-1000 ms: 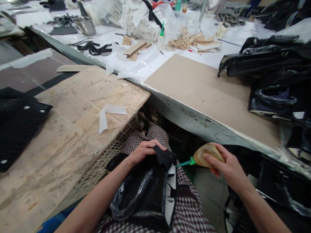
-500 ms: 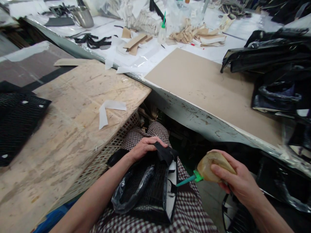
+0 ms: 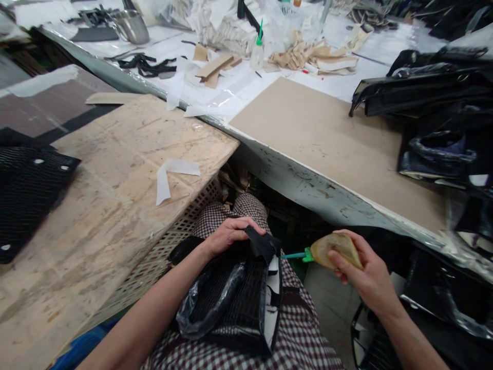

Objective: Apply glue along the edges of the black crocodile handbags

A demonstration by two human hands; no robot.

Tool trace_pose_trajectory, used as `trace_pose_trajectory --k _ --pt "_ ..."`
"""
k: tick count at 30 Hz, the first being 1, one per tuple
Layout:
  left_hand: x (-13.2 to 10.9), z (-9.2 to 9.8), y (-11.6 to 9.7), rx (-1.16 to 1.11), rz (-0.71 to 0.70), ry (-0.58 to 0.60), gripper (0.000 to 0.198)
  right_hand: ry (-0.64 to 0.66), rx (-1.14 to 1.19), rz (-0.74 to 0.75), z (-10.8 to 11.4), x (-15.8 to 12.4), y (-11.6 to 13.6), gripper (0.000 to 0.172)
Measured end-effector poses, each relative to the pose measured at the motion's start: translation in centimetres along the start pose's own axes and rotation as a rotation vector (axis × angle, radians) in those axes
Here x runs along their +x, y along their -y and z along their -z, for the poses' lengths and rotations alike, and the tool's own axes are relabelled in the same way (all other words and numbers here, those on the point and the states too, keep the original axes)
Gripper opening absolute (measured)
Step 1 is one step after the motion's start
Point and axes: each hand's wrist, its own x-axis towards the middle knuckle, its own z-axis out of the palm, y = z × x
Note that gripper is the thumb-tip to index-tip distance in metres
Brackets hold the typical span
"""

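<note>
Clock centred on the bag, 12 straight ahead. One black bag (image 3: 252, 295), crocodile-textured, on the lap over checked cloth (image 3: 296, 329); handle (image 3: 229, 298) sheathed in clear plastic. One left hand (image 3: 231, 234), near 12 o'clock, fingers clamped on a black flap (image 3: 264, 245) at the bag's top. One right hand (image 3: 362, 264), 3 o'clock, wrapped around a yellowish squeeze bottle (image 3: 333, 249); teal nozzle (image 3: 295, 255) pointing to 9 o'clock, tip by the bag's white-lined edge, contact impossible to tell. One worn wooden surface (image 3: 115, 180), 10 to 11 o'clock, bearing a bent white strip (image 3: 164, 180) and, at 10, a black textured panel (image 3: 34, 190). One tan board (image 3: 327, 139), 1 o'clock. Black goods (image 3: 419, 92), heaped, 2 o'clock. One green-nozzled bottle (image 3: 257, 54), upright, 12 o'clock. One metal cup (image 3: 133, 28), 11 o'clock.
</note>
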Motion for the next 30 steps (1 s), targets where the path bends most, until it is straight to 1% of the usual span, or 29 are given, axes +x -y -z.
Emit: trace_pose_trajectory --k 3,9,15,20,25,30 --pt "0.0 0.0 0.1 -0.002 0.006 0.0 0.018 0.012 -0.007 0.013 0.3 -0.3 -0.4 0.058" --pt "0.1 -0.1 0.1 -0.002 0.01 0.009 0.017 0.11 0.079 -0.093 1.0 -0.3 -0.4 0.057" --pt "0.1 -0.1 0.1 0.002 0.014 0.007 0.019 0.078 0.096 -0.089 0.7 0.0 -0.1 0.057" --pt "0.1 -0.1 0.0 0.01 0.013 0.007 0.02 0.144 0.149 -0.146 0.8 -1.3 0.4 0.057" --pt "0.2 -0.1 0.1 0.01 0.024 0.004 0.021 0.163 0.188 -0.174 0.6 -2.4 0.5 0.057" --pt "0.2 -0.1 0.2 0.0 0.024 0.005 0.022 0.176 0.177 -0.161 0.8 -1.5 -0.3 0.059"
